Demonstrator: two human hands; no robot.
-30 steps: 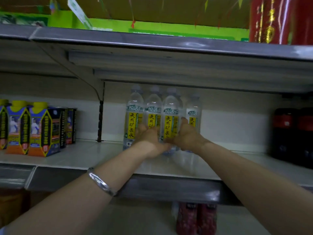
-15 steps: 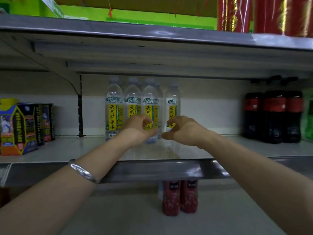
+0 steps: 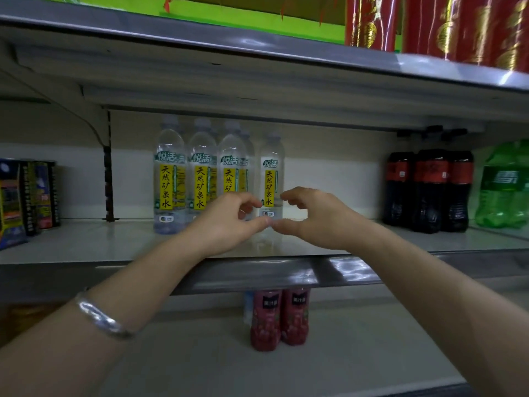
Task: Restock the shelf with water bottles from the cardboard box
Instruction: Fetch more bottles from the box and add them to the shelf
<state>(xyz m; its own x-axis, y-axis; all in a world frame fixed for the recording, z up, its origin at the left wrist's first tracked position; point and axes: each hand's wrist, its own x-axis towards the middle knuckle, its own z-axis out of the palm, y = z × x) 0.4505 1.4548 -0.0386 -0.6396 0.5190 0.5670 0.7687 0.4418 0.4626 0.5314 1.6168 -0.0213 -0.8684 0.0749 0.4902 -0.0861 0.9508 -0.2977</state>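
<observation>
Hovering side by side over the front of the middle shelf [image 3: 86, 245], both hands hold nothing. Left hand [image 3: 229, 222]: fingers loosely curled, thumb and forefinger apart, nothing between them. Right hand [image 3: 315, 219]: same loose curl, empty. Thumb tips of the two hands meet or nearly meet; cannot tell which.

Head view, only view. Water bottles [image 3: 200, 173] stand upright just behind the hands, clear with yellow labels, filled with clear water, caps on. Three in a front row behind and to the left of the left hand, one more [image 3: 272, 173] straight behind the gap between the hands, at least one further bottle half hidden in the back row. Neither hand touches a bottle as far as the view shows. Cardboard box not in view.

Right of the right hand, well apart: dark cola bottles [image 3: 429, 190] with red labels, then a green soda bottle [image 3: 503, 187]. Far left of the left hand: drink cartons [image 3: 28, 196]. Below the hands, lower shelf: two red juice bottles [image 3: 279, 319], upright, touching. Above: red packages [image 3: 458, 24] on the top shelf. Silver bracelet [image 3: 100, 319] on the left wrist.
</observation>
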